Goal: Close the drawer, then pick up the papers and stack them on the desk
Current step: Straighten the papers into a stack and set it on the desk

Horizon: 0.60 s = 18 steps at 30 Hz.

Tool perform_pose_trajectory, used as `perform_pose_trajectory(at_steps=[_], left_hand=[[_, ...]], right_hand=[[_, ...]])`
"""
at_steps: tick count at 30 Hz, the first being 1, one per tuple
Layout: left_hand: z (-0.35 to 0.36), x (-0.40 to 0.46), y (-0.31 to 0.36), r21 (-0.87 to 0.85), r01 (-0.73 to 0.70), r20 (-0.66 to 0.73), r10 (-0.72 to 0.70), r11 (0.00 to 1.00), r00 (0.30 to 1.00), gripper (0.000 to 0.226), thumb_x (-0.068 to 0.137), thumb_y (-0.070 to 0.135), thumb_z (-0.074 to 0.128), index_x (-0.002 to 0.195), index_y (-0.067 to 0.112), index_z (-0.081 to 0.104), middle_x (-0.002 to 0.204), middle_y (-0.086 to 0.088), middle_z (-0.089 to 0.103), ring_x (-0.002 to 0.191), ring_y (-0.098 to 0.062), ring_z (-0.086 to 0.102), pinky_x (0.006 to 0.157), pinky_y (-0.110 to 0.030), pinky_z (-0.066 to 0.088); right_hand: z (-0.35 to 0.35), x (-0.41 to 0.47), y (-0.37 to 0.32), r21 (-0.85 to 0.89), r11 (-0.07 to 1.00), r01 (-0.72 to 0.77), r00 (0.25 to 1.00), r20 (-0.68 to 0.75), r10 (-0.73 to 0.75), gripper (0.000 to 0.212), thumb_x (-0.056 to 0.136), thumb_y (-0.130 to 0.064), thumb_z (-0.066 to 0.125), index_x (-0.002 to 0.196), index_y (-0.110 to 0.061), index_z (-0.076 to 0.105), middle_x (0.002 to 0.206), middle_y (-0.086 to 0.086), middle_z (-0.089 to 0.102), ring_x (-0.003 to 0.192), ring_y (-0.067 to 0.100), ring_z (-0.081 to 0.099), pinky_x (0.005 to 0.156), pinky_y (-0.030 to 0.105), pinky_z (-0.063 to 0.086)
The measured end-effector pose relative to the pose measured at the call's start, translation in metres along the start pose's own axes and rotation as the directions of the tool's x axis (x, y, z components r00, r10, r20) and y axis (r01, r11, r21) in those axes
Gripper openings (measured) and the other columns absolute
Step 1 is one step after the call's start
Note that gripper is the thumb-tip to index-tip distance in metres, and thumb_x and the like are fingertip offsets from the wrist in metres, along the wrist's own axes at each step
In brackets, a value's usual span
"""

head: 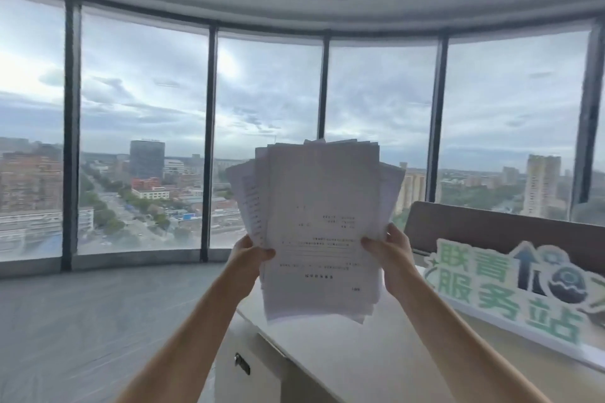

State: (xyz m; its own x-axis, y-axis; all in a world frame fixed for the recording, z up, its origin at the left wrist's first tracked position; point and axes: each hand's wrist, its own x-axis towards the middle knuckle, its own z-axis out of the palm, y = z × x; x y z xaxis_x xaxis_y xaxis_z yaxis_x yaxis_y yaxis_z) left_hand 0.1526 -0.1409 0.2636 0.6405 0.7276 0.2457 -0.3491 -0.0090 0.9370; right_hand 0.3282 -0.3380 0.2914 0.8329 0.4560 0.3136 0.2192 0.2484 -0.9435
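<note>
I hold a loose, uneven sheaf of white printed papers (322, 206) upright in the air, in front of the windows and above the desk's left end. My left hand (250, 253) grips the sheaf's lower left edge. My right hand (391, 247) grips its lower right edge. Several sheets fan out at the top and left. The pale desk (376, 347) lies below and to the right. A drawer front with a dark handle (242, 363) shows on the desk's near side, looking flush.
A green and white cut-out sign (510, 291) with large characters stands on the desk at right, before a brown panel (491, 226). Tall curved windows (140, 127) ring the room. Grey floor (82, 321) spreads to the left.
</note>
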Motion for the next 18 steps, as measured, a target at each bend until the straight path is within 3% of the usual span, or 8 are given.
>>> perform_pose_trajectory(at_steps=[2,6,9,11,16,18], left_hand=[[0.041,0.000,0.002,-0.013,-0.010,0.054,0.010,1.000,0.998,0.039,0.070,-0.020,0.053,0.104,-0.002,0.065,0.099,-0.022,0.071,0.093,-0.042,0.067,0.081,-0.046,0.056],[0.111,0.003,-0.008,-0.072,0.003,0.135,0.006,0.997,0.991,0.039,0.063,-0.015,0.054,0.095,0.002,0.067,0.094,-0.020,0.071,0.090,-0.040,0.066,0.089,-0.054,0.052],[0.156,0.005,-0.027,-0.102,0.046,0.197,-0.026,0.994,0.980,0.052,0.050,-0.006,0.053,0.099,0.001,0.068,0.097,-0.022,0.070,0.093,-0.042,0.065,0.090,-0.057,0.050],[0.183,0.004,-0.045,-0.111,0.089,0.227,-0.062,0.990,0.972,0.047,0.049,-0.005,0.051,0.091,0.008,0.067,0.092,-0.021,0.069,0.089,-0.040,0.063,0.083,-0.051,0.051],[0.237,0.015,-0.093,-0.085,0.192,0.271,-0.163,0.978,0.949,0.044,0.048,-0.002,0.050,0.090,0.002,0.063,0.094,-0.022,0.065,0.087,-0.035,0.061,0.083,-0.050,0.051],[0.253,0.026,-0.115,-0.065,0.222,0.280,-0.196,0.973,0.940,0.045,0.050,-0.002,0.051,0.094,-0.001,0.062,0.092,-0.021,0.064,0.084,-0.034,0.061,0.081,-0.048,0.051]], right_hand=[[-0.036,-0.006,-0.014,-0.011,0.999,0.036,0.996,-0.077,-0.037,0.037,0.077,0.017,0.057,0.105,-0.006,0.064,0.094,0.013,0.072,0.086,0.032,0.066,0.082,0.045,0.057],[-0.096,-0.014,-0.026,-0.100,0.994,0.042,0.974,-0.216,-0.063,0.032,0.078,0.014,0.056,0.105,-0.004,0.058,0.098,0.016,0.070,0.087,0.033,0.067,0.081,0.048,0.059],[-0.134,-0.017,-0.030,-0.173,0.985,0.000,0.948,-0.314,-0.055,0.029,0.081,0.010,0.057,0.104,-0.007,0.056,0.095,0.009,0.066,0.081,0.022,0.064,0.066,0.034,0.055],[-0.156,-0.018,-0.028,-0.221,0.975,-0.022,0.930,-0.363,-0.062,0.029,0.082,0.008,0.056,0.103,-0.012,0.056,0.093,0.005,0.065,0.077,0.016,0.061,0.059,0.028,0.048],[-0.206,-0.010,0.002,-0.253,0.961,-0.113,0.893,-0.450,-0.014,0.032,0.079,0.007,0.056,0.105,-0.012,0.057,0.099,0.013,0.068,0.086,0.026,0.066,0.064,0.031,0.052],[-0.222,-0.004,0.020,-0.249,0.960,-0.125,0.877,-0.480,-0.011,0.033,0.079,0.009,0.057,0.107,-0.009,0.057,0.100,0.012,0.069,0.084,0.022,0.066,0.062,0.029,0.052]])
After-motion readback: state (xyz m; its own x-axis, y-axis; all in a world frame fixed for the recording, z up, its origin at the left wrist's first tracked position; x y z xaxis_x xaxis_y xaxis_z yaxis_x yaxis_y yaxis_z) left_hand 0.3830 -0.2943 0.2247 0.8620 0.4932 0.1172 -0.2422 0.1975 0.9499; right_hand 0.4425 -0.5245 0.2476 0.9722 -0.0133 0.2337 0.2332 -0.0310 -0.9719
